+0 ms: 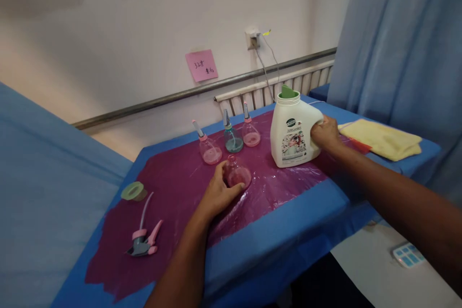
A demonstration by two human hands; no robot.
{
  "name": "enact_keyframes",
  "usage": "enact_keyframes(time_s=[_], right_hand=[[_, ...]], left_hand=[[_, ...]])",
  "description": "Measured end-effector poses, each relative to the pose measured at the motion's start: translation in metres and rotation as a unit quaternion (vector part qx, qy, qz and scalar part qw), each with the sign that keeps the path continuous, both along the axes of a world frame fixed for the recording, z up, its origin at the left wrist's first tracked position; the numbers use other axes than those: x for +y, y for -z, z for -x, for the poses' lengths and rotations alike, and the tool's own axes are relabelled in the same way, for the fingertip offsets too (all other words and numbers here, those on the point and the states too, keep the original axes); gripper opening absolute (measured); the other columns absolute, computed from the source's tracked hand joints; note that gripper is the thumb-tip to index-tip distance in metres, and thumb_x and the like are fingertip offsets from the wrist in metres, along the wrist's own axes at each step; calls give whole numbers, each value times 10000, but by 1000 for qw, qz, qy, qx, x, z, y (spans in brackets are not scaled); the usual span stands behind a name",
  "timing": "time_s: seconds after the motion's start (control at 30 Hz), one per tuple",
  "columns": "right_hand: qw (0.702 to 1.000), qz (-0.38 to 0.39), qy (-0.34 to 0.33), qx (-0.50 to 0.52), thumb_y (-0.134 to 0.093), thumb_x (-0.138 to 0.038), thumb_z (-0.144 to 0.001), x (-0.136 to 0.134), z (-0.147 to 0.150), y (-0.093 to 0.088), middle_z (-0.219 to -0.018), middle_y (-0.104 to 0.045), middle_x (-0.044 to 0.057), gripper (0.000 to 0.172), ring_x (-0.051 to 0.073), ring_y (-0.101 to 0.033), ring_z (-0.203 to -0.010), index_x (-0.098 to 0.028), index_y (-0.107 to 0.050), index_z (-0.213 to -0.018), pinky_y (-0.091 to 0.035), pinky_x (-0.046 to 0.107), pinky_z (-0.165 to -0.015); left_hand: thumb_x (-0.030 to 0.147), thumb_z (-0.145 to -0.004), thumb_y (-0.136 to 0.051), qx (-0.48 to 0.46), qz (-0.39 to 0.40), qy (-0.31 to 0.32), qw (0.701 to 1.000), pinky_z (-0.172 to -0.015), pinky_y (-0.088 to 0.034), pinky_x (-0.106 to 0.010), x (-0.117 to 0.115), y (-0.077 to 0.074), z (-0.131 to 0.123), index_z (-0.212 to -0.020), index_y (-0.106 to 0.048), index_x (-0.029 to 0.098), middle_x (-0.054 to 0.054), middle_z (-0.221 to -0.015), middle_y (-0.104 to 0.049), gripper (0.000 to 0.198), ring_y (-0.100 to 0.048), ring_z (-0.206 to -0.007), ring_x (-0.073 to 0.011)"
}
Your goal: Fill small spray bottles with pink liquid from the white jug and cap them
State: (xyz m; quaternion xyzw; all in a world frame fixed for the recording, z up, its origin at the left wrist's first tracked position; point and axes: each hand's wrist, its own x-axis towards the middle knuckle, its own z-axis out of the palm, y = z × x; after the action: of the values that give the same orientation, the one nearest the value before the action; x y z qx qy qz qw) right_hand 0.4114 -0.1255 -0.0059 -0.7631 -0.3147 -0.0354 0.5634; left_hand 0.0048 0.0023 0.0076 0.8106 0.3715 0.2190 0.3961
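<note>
Head view, looking down at a table covered in blue, with a purple plastic sheet spread on it. The left hand curves around an open pink bottle near the middle of the sheet, thumb along its near side and fingers on its left; the bottle's narrow neck points up, with no spray top on it. The right hand is closed around the handle of a large cream jug, which lies to the right of the bottle and a little farther from the person. The two are apart, with a strip of bare sheet between them. The jug's long axis runs close to upright, its green spout uppermost and higher than the bottle's neck; its handle faces right, away from the bottle. Whether its base bears fully on the sheet, I cannot tell. Behind the bottle stand three spray bottles, two pink and one teal. At the left lie a loose spray head and a green cap, nearer the left hand than the right.
</note>
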Motion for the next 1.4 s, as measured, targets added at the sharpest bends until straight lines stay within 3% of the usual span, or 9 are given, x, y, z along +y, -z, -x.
enact_keyframes(time_s=[0.33,0.53,0.73,0.97,1.13,1.4], right_hand=[[1000,20,-16,0,-645,-381,-883,-2,1,-6,-1000,-876,115,271,280,-728,-903,-207,-810,-1009,-563,358,-795],[999,46,5,-25,-625,-354,-889,-15,-17,-16,-1001,-881,163,280,294,-713,-884,-184,-827,-982,-528,389,-773],[991,89,-11,-98,-607,-319,-856,-29,-28,-49,-1027,-872,125,279,289,-727,-928,-190,-829,-965,-509,361,-805],[967,171,-62,-177,-631,-348,-889,-22,-9,-88,-1012,-870,134,243,295,-737,-907,-206,-819,-948,-404,345,-716],[946,224,-100,-211,-636,-343,-906,-12,9,-97,-1052,-877,124,273,295,-749,-924,-224,-843,-1038,-395,339,-717],[915,290,-93,-264,-673,-374,-942,1,23,-97,-1114,-870,166,313,318,-733,-941,-204,-858,-1129,-330,367,-710]], left_hand=[[421,-822,-960,-30,35,-25,999,-1323,-488,-603,-3,6,32,-1588,-512,219,-200,-1602,-679,910,-679,-1511,-384],[427,-803,-958,-37,32,-61,997,-1304,-514,-625,-14,-3,52,-1598,-549,230,-191,-1559,-718,915,-701,-1484,-397],[461,-846,-921,-46,-12,-71,996,-1321,-502,-653,-20,-27,56,-1618,-566,269,-173,-1606,-700,871,-669,-1526,-420],[461,-897,-868,-63,-58,-72,994,-1314,-516,-627,-21,-54,43,-1635,-482,259,-177,-1640,-667,857,-667,-1525,-385],[440,-862,-884,-50,-95,-71,992,-1322,-513,-585,-24,-77,37,-1558,-507,249,-175,-1596,-677,814,-698,-1483,-347],[410,-901,-832,35,-194,-53,979,-1322,-520,-590,-21,-116,47,-1606,-548,254,-140,-1620,-676,776,-680,-1495,-375]])
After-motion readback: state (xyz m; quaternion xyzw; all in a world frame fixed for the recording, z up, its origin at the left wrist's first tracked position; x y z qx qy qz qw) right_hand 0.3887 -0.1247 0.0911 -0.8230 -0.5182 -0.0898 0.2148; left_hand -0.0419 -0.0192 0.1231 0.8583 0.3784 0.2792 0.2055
